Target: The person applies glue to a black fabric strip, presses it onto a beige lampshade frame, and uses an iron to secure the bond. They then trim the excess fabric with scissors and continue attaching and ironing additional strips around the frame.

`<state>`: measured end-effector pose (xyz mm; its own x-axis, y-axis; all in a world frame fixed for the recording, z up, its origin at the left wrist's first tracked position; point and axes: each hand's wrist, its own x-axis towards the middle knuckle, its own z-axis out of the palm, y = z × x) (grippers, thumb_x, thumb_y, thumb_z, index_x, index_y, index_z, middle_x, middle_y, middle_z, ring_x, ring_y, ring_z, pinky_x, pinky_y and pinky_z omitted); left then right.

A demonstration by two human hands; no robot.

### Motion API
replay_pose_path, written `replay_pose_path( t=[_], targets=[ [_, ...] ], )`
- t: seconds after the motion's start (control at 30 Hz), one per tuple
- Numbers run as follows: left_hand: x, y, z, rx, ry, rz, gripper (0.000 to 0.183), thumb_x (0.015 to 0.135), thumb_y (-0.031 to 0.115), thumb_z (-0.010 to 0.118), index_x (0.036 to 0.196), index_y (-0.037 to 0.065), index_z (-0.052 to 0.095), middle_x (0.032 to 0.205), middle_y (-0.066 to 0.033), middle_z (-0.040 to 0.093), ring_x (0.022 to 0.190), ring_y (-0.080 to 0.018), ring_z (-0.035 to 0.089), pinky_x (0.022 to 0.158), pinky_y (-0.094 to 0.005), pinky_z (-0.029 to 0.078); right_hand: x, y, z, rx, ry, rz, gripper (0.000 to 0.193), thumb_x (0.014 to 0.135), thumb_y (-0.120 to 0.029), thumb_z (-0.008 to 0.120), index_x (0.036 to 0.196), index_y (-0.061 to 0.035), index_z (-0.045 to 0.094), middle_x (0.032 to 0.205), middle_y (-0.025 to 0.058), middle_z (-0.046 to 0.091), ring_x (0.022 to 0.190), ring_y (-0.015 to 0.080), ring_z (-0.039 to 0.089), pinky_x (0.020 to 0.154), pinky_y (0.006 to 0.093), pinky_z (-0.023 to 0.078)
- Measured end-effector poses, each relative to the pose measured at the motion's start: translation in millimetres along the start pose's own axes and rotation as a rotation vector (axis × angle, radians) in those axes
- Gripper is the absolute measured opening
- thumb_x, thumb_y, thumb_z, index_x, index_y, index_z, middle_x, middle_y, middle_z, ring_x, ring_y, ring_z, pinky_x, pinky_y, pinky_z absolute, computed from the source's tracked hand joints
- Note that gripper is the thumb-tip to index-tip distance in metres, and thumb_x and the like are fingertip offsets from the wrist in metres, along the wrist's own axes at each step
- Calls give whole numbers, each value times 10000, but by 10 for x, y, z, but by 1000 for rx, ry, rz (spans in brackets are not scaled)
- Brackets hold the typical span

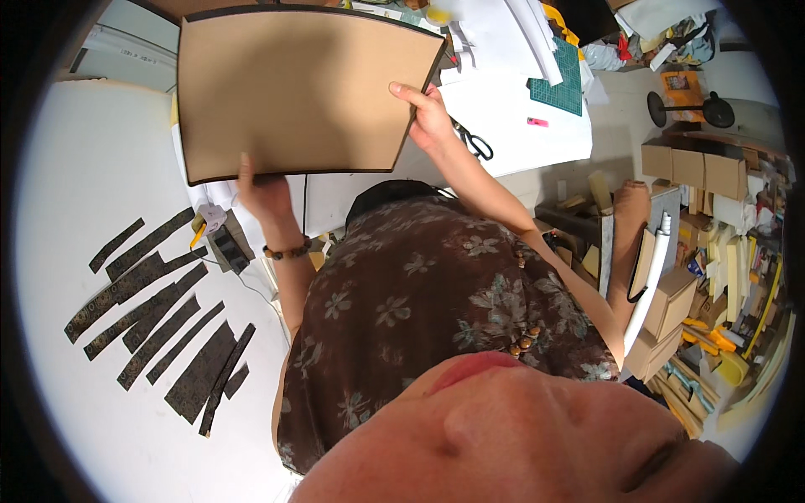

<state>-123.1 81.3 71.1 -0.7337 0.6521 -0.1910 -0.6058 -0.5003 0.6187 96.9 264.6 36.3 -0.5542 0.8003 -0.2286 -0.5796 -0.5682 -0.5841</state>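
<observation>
I hold up a large tan board (302, 92) with dark edging along its sides, its plain face toward me. My left hand (267, 199) grips the lower edge near its left part, the thumb on the face and the fingers hidden behind. My right hand (429, 117) pinches the right edge, thumb pressed on the face, its other fingers mostly behind the board. Black-handled scissors (475, 141) lie on white paper just right of my right hand. Below and left of my left hand are a small dark device (228, 250) with a cable and a yellow-orange tool (198, 235).
Several dark patterned strips (159, 314) lie spread on the white table (59, 419) at left. A green cutting mat (560, 80), a small pink item (537, 122) and rolled white paper (534, 38) are at upper right. Cardboard boxes (686, 172) and stacked scraps line the right side.
</observation>
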Motion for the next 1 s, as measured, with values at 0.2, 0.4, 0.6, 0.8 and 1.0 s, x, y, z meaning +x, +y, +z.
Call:
replay_pose_path(
  t=[0.2,0.4,0.6,0.8,1.0],
  targets=[
    [27,-209,110,133,40,101,451,901,16,752,1321,13,587,1254,-100,656,1135,-240,644,1021,-420,523,-264,154,198,-128,-75,-79,563,894,-79,736,1399,-10,499,1300,128,635,1196,247,623,1032,410,506],
    [-12,171,-119,339,-92,245,430,854,1,795,1242,16,611,1186,-76,684,1079,-219,663,968,-373,530,125,-791,231,-567,-113,-473,541,1077,-344,512,1506,-27,420,1399,119,586,1353,242,522,1177,424,373],
    [-160,267,75,442,-129,147,439,820,-45,807,1210,-7,608,1143,-96,697,1040,-222,678,940,-367,541,291,-1479,1581,-834,-623,-380,340,1063,-287,584,1186,2,716,1078,97,746,1021,177,705,968,311,540],
    [-281,270,159,419,-102,141,454,811,-47,822,1207,-22,600,1133,-102,701,1017,-232,687,918,-372,557,519,-1624,1865,-723,-614,-34,290,1007,-254,697,1101,17,742,933,76,766,782,119,718,716,241,576],
    [-383,291,184,482,-82,205,429,802,-46,836,1171,-17,618,1110,-102,705,990,-214,687,906,-354,555,551,-1622,1909,-700,-679,21,219,994,-196,712,1000,17,762,863,84,759,729,117,707,659,232,562]
  ],
)
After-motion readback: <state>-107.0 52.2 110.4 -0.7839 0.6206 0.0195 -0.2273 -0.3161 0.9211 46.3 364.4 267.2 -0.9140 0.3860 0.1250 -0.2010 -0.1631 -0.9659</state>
